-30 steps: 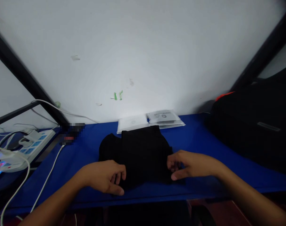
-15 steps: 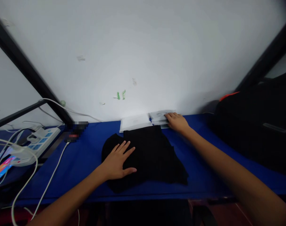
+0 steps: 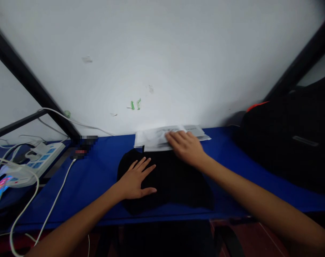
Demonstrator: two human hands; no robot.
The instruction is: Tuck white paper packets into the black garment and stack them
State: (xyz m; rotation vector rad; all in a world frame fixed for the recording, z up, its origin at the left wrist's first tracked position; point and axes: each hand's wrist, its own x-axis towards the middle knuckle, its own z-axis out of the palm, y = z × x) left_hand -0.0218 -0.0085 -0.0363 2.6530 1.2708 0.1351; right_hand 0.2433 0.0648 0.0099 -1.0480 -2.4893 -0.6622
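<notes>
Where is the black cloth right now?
In the head view, the black cloth lies centrally on the blue table, beneath the left hand, near the white packets.

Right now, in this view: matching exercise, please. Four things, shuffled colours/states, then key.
Things:
1. Left hand
2. Right hand
3. Power strip
4. Black cloth

Matches:
A. White, with blue sockets
B. Touching a pale packet
C. Lying on the blue table, under a hand
D. Fingers spread, palm down

Pairs: 1-D, 2-B, 3-A, 4-C
</notes>
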